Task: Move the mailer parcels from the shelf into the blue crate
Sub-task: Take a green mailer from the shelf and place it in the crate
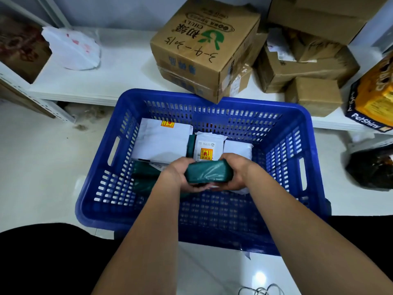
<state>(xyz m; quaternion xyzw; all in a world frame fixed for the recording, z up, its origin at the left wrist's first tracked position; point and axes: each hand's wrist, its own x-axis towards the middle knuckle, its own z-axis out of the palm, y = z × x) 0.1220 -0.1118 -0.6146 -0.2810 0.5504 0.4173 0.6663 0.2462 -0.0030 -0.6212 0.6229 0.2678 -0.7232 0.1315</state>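
Grip: left hand (180, 174) and right hand (236, 172) clasp the green mailer (208, 172) by its ends.
Risk: slick film — it may slip out, missing the blue crate's (306, 167) bare near floor.

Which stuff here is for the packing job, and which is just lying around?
For the job: blue crate; green parcel held by left hand and right hand; white parcels in the crate; white bag on the shelf.

Lying about: cardboard boxes; PetShiny box; black bag.

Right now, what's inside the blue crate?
Inside the blue crate lie white mailer parcels and green ones. Both hands, left hand and right hand, hold another green parcel, hiding what's beneath.
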